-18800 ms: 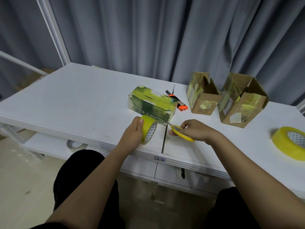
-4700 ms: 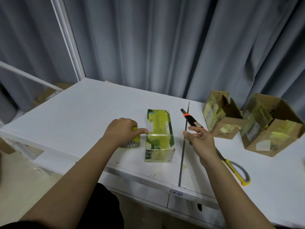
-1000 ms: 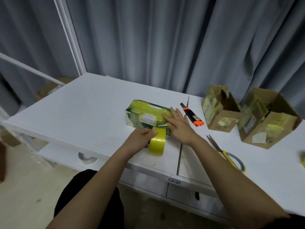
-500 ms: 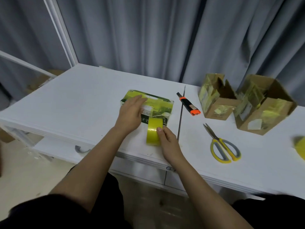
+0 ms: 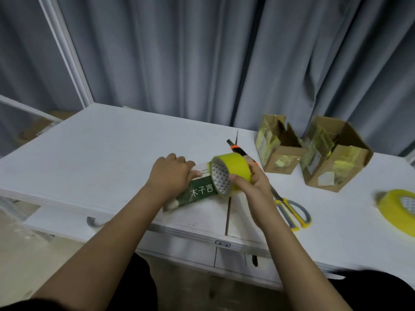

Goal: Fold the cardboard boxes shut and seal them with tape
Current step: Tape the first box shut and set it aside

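Note:
A green printed box [image 5: 200,192] lies near the front edge of the white table [image 5: 101,153]. My left hand [image 5: 171,176] lies over its left part, fingers bent over the top. My right hand [image 5: 252,185] grips a yellow tape roll [image 5: 229,172], lifted against the box's right end. Two brown cardboard boxes stand at the back right with open flaps and yellow tape patches, one nearer [image 5: 279,149], one farther right [image 5: 332,156].
Yellow-handled scissors [image 5: 292,212] lie just right of my right hand. An orange and black utility knife [image 5: 235,149] lies behind the tape roll. A second yellow tape roll [image 5: 399,212] sits at the right edge. Grey curtains hang behind the table.
My right hand has lifted the tape roll off the table up to the box's right end. My left hand still holds the box, now turned with its dark green side toward me.

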Tool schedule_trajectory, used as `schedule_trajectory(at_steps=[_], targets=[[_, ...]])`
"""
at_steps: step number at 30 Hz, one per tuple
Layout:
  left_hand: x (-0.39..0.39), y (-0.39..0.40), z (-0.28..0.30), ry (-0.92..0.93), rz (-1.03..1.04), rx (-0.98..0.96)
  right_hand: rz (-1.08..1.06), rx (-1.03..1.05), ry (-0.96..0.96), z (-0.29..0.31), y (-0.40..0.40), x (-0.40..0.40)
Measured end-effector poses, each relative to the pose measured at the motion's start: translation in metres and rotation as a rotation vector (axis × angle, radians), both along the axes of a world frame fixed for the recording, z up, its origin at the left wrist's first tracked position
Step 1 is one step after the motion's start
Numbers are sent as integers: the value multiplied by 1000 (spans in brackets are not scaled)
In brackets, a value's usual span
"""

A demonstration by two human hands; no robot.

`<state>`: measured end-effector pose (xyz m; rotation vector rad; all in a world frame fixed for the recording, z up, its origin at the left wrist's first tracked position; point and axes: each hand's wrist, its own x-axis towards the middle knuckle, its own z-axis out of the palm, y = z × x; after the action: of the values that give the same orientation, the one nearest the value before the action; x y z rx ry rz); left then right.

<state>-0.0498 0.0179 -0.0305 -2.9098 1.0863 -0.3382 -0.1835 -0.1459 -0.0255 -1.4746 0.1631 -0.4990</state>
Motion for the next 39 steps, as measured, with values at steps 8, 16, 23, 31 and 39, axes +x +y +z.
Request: schedule_trajectory(at_steps=[8, 16, 23, 31, 39], targets=[[-21, -7, -4, 250, 83, -41, -126, -172, -6, 12, -2, 55], [-6, -7, -28, 152, 147, -25, -34, -664, 76, 3, 0, 73], [-3, -10, -28, 198, 199, -47, -128, -712, 169, 22, -4, 49], [-4, -13, -24, 242, 189, -7, -40, -777, 335, -6, -13, -1], [-2, -14, -9, 374, 186, 35, 29, -740, 358, -15, -16, 2]])
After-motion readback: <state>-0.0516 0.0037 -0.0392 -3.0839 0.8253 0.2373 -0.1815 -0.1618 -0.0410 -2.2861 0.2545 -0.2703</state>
